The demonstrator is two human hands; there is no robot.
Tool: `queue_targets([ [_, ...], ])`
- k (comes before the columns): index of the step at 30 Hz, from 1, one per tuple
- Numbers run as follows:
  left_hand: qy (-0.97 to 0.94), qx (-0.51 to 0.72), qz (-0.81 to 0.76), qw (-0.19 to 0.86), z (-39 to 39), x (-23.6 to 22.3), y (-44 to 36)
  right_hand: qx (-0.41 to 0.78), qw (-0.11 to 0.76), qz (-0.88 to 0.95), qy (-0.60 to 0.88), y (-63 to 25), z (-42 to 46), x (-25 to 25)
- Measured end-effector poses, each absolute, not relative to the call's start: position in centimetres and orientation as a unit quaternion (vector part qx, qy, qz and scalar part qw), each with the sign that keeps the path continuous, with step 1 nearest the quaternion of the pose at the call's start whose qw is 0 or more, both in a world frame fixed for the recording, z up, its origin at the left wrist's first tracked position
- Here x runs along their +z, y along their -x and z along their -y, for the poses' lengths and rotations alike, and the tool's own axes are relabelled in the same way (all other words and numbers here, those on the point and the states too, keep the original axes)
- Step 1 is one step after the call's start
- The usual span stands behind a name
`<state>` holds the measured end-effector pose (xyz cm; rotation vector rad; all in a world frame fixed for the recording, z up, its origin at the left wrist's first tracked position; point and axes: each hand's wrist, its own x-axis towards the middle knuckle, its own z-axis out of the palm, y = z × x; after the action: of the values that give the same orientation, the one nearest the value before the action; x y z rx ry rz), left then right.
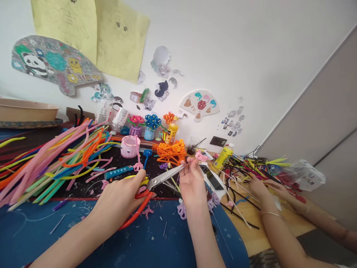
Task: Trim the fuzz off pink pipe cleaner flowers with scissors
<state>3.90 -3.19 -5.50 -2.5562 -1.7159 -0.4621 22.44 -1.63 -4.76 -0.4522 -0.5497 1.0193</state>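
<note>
My left hand (119, 195) grips a pair of scissors (164, 178) by its red and yellow handles. The steel blades point up and right, and their tips reach the fingers of my right hand (192, 182). Those fingers are pinched together at the tips; whatever lies between them is too small to make out. Below my right wrist, lilac pipe-cleaner loops (182, 210) rest on the blue mat. A blue pipe-cleaner flower (147, 153) and a pink one (138, 166) lie just beyond the scissors.
Bundled pipe cleaners (55, 160) spread across the left. An orange pipe-cleaner heap (171, 150), a pink pot (129, 146) and a yellow bottle (223, 156) stand behind. At right, another person's hands (259, 188) work over a wooden table (262, 238). A phone (213, 178) lies nearby.
</note>
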Motion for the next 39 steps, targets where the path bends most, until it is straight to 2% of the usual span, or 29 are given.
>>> queue_targets([
  [12,0.823,-0.147,0.549,0.005,3.2,-5.6,-3.8,0.473,0.818,0.237,0.224,-22.5,1.4,-4.7],
  [20,0.803,-0.151,0.575,-0.039,3.5,-4.7,-4.4,0.462,0.821,0.250,0.224,-22.7,1.5,-5.0],
  [39,0.750,-0.173,0.638,0.014,3.9,-3.8,-4.2,0.433,0.837,0.250,0.223,-22.7,1.6,-4.8],
])
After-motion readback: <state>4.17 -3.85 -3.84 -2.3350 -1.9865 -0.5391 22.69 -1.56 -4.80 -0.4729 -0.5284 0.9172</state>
